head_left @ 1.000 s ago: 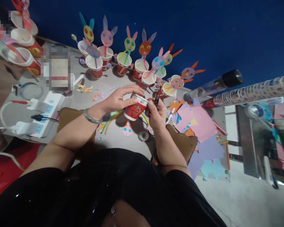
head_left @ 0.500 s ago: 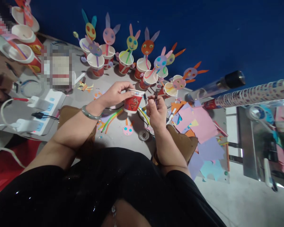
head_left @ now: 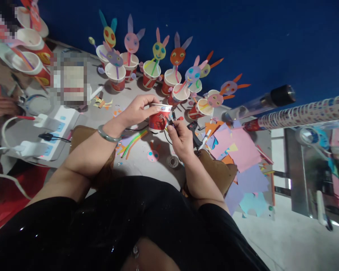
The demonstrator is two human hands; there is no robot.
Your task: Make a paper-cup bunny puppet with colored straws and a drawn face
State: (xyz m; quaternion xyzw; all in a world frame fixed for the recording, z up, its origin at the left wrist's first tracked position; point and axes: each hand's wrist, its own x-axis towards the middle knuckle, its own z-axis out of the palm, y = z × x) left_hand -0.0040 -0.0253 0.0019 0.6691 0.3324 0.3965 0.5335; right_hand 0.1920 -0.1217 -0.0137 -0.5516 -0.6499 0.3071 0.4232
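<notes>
My left hand (head_left: pixel 141 110) pinches the rim of a red paper cup (head_left: pixel 157 122) with a white lip, holding it upright above the table. In my right hand (head_left: pixel 181 138) is a slim dark pointed tool (head_left: pixel 169 121); its exact kind is hard to make out. The tip is at the right side of the cup, though I cannot tell whether it pierces the wall. Below the cup lie a pink paper rabbit head (head_left: pixel 153 155) with blue eyes, a roll of clear tape (head_left: pixel 173 162) and several coloured pipe-like strips (head_left: pixel 133 143).
Several finished cups with paper rabbit heads (head_left: pixel 177 56) stand along the blue wall. Coloured paper sheets (head_left: pixel 234 145) and a black tool (head_left: pixel 196 135) lie right, near a long stack of cups (head_left: pixel 305 112). A power strip (head_left: pixel 58 131) is left, with another person's hand (head_left: pixel 2 107) beyond.
My right hand has moved left and down, bringing the tool from upright beside the cup to its right side. The left hand keeps hold of the cup, which has shifted slightly.
</notes>
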